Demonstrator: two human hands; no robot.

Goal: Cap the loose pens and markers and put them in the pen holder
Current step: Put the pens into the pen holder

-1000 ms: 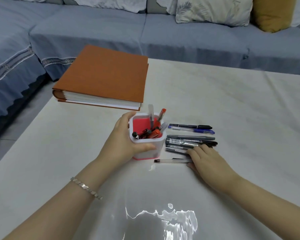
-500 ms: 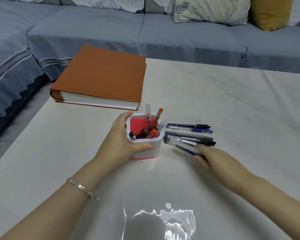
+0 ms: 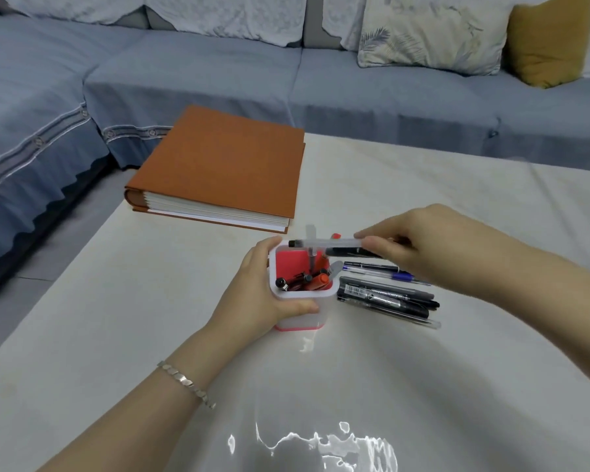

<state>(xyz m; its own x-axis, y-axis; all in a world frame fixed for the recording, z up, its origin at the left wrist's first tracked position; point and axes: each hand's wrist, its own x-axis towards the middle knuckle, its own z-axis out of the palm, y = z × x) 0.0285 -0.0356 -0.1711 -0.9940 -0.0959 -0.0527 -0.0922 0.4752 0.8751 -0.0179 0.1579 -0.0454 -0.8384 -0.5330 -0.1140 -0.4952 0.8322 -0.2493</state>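
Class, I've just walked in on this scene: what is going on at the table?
A person is tidying pens into a pen holder. The left hand grips the holder on the table, while the right hand holds two pens sideways just above its opening. Several pens already stand inside. More pens and markers lie beside the holder. An orange book sits behind.

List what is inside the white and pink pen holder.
The white and pink pen holder holds several red and black pens leaning together and one clear pen standing upright. Their lower ends and the holder's bottom are hidden by its walls and the left hand.
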